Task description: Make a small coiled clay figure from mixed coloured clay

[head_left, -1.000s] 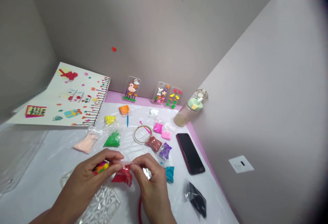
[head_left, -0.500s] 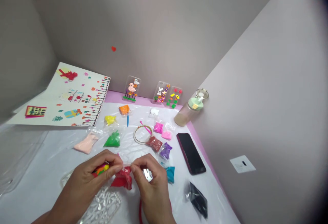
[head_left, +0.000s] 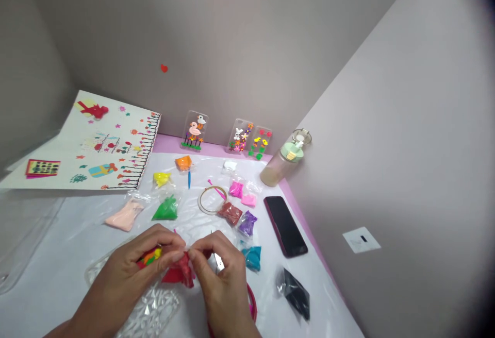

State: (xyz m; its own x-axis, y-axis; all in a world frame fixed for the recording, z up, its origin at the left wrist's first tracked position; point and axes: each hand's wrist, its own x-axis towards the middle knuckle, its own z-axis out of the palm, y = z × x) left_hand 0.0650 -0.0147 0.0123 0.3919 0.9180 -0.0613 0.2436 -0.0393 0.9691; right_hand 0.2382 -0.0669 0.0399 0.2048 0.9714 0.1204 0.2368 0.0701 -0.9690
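While both hands are kinda bunched up around 7 o'clock in my view, the thing I've got hold of is a red packet (head_left: 178, 275). My left hand (head_left: 129, 270) pinches its upper edge at 9 o'clock, thumb against fingers, and my right hand (head_left: 224, 286) does the same pinch over at 3 o'clock. The tips are super close, can't tell if they're actually touching.

Clocking the rest from that packet: there's a clear faceted case (head_left: 157, 308) at 7, partly under my left forearm. A multicoloured bit (head_left: 150, 257) peeks through the curl of my left hand, no idea if I'm holding it or it's just lying behind. Some shiny metal (head_left: 219, 262) shows past my right fingers at 3, with a teal packet (head_left: 252, 258) just beyond. Black packet (head_left: 295, 293) sits further out, a bit past 3. Green packet (head_left: 166, 208) is near 12, purple packet (head_left: 247, 223) at 2, and my phone (head_left: 285, 225) lies past it, roughly same direction.
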